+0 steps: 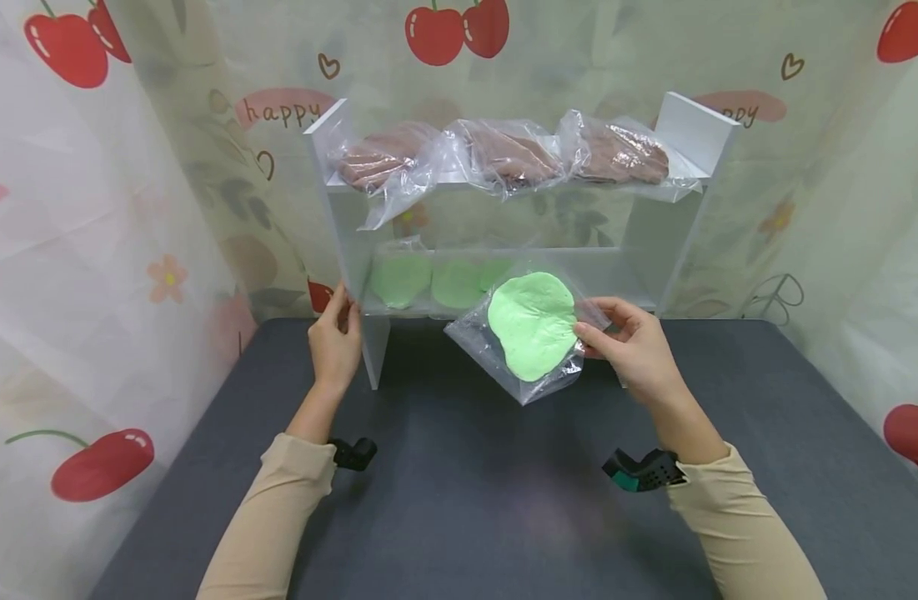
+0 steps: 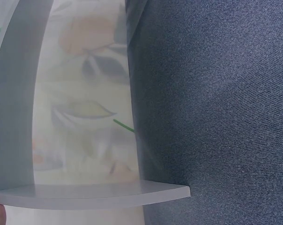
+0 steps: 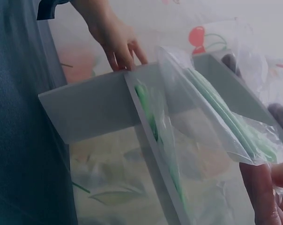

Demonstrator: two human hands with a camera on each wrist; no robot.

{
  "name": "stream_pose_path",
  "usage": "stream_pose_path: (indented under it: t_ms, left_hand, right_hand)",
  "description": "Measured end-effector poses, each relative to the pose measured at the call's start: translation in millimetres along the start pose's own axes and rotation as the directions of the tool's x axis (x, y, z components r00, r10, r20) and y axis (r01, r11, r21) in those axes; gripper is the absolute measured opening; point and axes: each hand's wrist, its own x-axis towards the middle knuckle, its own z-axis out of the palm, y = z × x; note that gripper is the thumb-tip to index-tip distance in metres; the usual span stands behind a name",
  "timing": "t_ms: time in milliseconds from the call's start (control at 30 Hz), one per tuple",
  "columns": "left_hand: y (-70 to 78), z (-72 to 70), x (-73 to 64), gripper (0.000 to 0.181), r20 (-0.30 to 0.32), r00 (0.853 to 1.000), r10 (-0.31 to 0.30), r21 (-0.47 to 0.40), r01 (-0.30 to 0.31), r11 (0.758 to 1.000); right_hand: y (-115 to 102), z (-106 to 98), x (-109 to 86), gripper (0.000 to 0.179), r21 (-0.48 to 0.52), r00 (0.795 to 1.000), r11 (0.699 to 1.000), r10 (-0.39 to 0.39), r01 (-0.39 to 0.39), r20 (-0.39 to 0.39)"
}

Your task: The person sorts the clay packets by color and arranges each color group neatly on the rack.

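Between thumb and fingers, my right hand (image 1: 629,346) pinches the right edge of a clear plastic bag holding a flat light-green piece of clay-like material (image 1: 532,321). The bag hangs in front of the lower shelf (image 1: 601,287) of a small white rack. My left hand (image 1: 334,337) touches the rack's left side panel (image 1: 353,242) at lower-shelf height, as the right wrist view also shows. Behind the held bag, flat green pieces in clear bags (image 1: 400,279) stand on the lower shelf's left and middle part.
Three clear bags with brown lumps (image 1: 504,158) lie along the upper shelf, their plastic overhanging the front. The rack stands at the back of a dark grey table (image 1: 474,500). A cherry-patterned cloth (image 1: 241,50) surrounds it, and a thin cord (image 1: 781,292) lies at the back right.
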Motion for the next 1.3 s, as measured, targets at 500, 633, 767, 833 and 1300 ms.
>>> stream_pose_path:
  t_ms: [500,633,767,833,1300]
  left_hand:
    - [2.6,0.0,-0.6,0.044,-0.011,1.000,0.004,-0.009,-0.004,1.000]
    - [3.1,-0.3,-1.0,0.044,-0.015,1.000,0.005,-0.004,-0.005,1.000]
    - [2.6,-0.3,-1.0,0.044,-0.013,1.000,0.003,-0.007,-0.003,1.000]
    - [2.0,-0.1,-0.9,0.045,-0.010,1.000,0.000,-0.009,-0.001,1.000]
    - [0.7,-0.9,-0.5,0.044,0.003,1.000,0.004,-0.023,-0.004,1.000]
  right_hand:
    - [9.9,-17.4,13.4,0.023,0.180,0.963,0.982,0.000,0.050,-0.269]
    - [13.7,-22.0,19.2,0.022,0.221,0.942,0.975,0.051,0.025,-0.332]
    - [15.3,-24.4,25.2,0.023,0.218,0.909,0.976,0.096,-0.005,-0.405]
    - [16.1,-25.3,28.0,0.023,0.223,0.894,0.975,0.111,-0.012,-0.435]
    - [37.5,-23.1,44.8,0.022,0.066,0.832,0.997,0.002,0.041,-0.554]
